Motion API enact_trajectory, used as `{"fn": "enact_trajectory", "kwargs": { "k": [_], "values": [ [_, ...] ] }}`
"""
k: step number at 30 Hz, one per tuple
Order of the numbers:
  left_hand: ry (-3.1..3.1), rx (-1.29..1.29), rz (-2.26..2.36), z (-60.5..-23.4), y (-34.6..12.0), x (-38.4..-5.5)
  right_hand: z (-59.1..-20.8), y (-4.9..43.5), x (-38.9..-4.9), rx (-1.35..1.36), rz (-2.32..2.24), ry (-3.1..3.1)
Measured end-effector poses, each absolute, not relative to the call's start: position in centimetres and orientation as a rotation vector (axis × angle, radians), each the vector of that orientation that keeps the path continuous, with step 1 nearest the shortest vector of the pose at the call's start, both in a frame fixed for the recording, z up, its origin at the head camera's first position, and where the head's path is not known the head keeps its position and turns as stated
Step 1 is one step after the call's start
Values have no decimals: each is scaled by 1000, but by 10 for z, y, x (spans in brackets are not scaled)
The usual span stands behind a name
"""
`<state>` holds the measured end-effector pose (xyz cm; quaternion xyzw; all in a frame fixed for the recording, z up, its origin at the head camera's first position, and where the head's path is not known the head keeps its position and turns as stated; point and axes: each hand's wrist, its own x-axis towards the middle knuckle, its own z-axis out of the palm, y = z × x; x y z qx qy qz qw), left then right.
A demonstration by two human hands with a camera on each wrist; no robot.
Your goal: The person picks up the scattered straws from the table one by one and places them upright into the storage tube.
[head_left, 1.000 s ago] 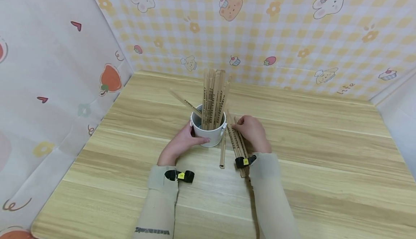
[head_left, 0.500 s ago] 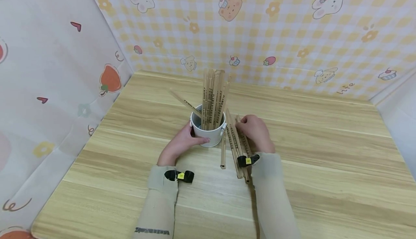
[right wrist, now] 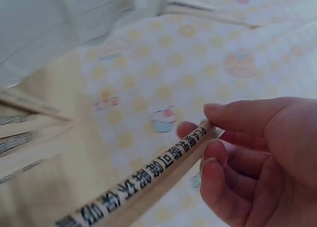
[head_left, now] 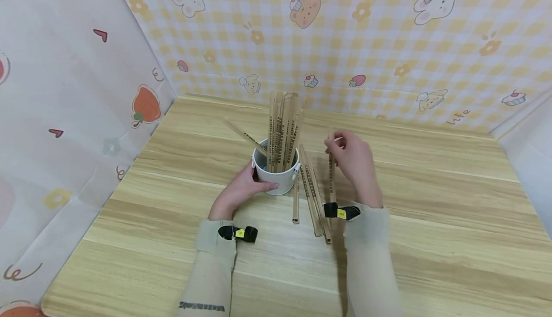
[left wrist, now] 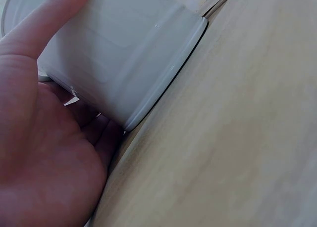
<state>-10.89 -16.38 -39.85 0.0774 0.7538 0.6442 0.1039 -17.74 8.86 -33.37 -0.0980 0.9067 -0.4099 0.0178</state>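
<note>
The right hand (head_left: pixel 353 166) has just drawn 1 straw (head_left: pixel 332 178) clear of the pile, pinching it near its far end between thumb and fingertips — the right wrist view shows that grasp plainly. As I judge it, the straw is now singled out and free to be carried, and the pail (head_left: pixel 283 183), steadied by the left hand (head_left: pixel 241 187), is ready to take it. The near end is hidden behind the wrist camera, so I cannot tell whether it touches the counter (head_left: pixel 431 221).

Against 0.5 s ago, the right hand is higher and farther out to the right, well apart from the pail; then it was down at the pile, close over the straws. The straw it pinches now runs nearly straight toward the person, while the loose straws (head_left: pixel 312 202) lie slanted beside it.

The rest matches the earlier frame: the left hand grips the pail with its thumb across the front, the upright bunch (head_left: pixel 282 130) fills it, 1 leaning straw (head_left: pixel 247 135) tilts out to the left, and 1 single straw (head_left: pixel 296 204) lies just beside the pail.
</note>
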Motion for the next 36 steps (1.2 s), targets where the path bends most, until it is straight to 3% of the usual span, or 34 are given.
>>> {"fn": "enact_trajectory", "kwargs": {
  "k": [11,36],
  "values": [
    [2234,244,1899,-394,-164,-108,-298,90,-160,-414,-1704,2995],
    [2234,261,1901,-397,-163,-109,-242,78,-113,-605,-2689,2641]
  ]
}}
